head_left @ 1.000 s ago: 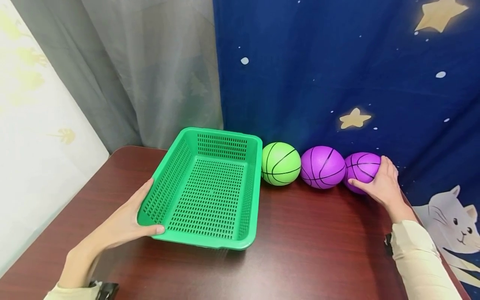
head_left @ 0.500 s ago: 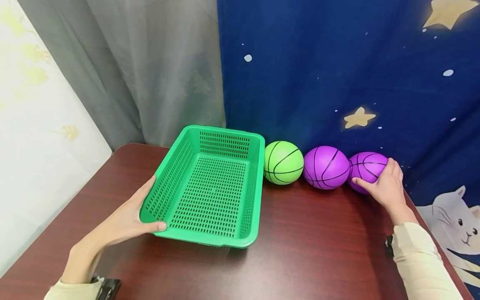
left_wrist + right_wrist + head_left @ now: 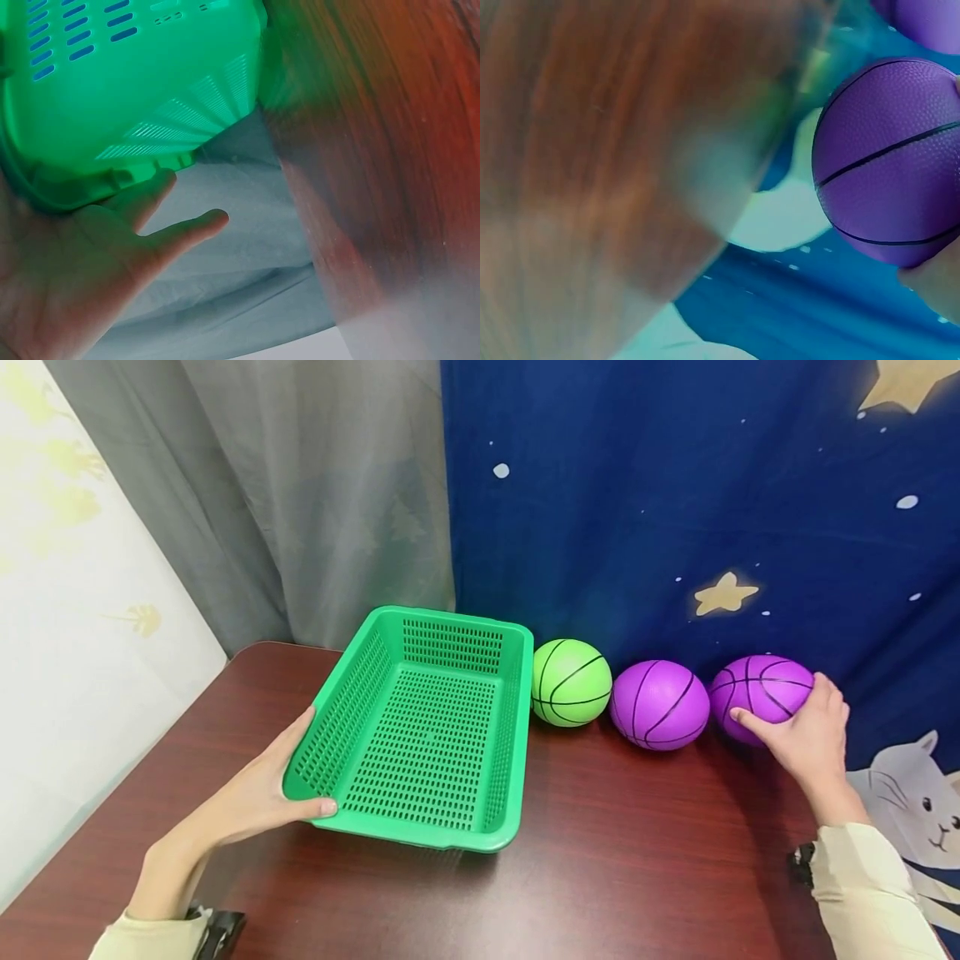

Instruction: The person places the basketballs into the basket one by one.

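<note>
My left hand point(image 3: 258, 797) grips the near left corner of a green plastic basket point(image 3: 420, 837), thumb on the rim and fingers mostly hidden outside its left wall. In the left wrist view some fingers point(image 3: 154, 199) show below the basket's perforated side point(image 3: 157, 90). No item lies in the basket. At the right, my right hand point(image 3: 813, 739) holds a purple ball point(image 3: 757, 689) with black basketball lines, thumb on the near side and fingers round the right. A second purple ball point(image 3: 660, 706) sits just left of it, then a light green ball point(image 3: 573, 685) beside the basket.
Everything stands on a dark reddish-brown table point(image 3: 615, 860). A blue curtain point(image 3: 585, 510) with stars hangs behind the balls, and a grey curtain point(image 3: 352, 510) behind the basket. The table's right edge runs close to the right forearm point(image 3: 870, 885).
My right hand and its purple ball have shifted a little to the right. The middle purple ball has turned slightly and come nearer. Left hand and basket stay together; the head view has shifted slightly.
</note>
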